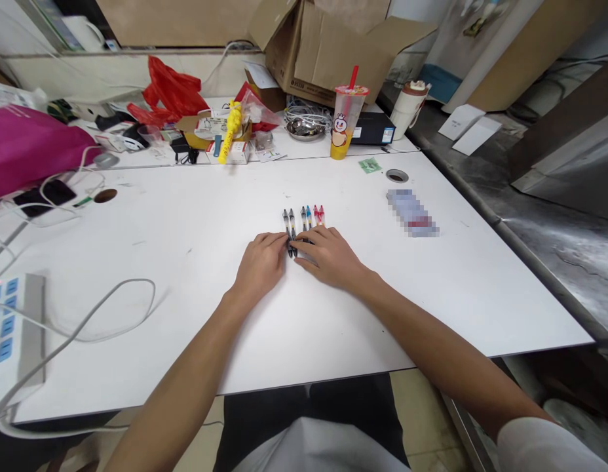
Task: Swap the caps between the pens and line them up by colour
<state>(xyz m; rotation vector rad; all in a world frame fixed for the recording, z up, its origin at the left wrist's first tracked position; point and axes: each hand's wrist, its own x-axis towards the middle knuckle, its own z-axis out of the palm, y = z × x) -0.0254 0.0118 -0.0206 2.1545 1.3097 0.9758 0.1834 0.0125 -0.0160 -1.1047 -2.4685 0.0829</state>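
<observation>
six retractable pens lay side by side near the middle of a white table, their clips toward the far edge. two black ones stood a little apart on the left; then came a black pen, a blue pen and two red pens. the left hand had its fingers close together, tips against the leftmost pen; whether they pinched it, i could not tell. the right hand lay partly over the others, thumb apart from its fingers, fingertips by the second pen. farther back stood a plastic cup with a red straw.
</observation>
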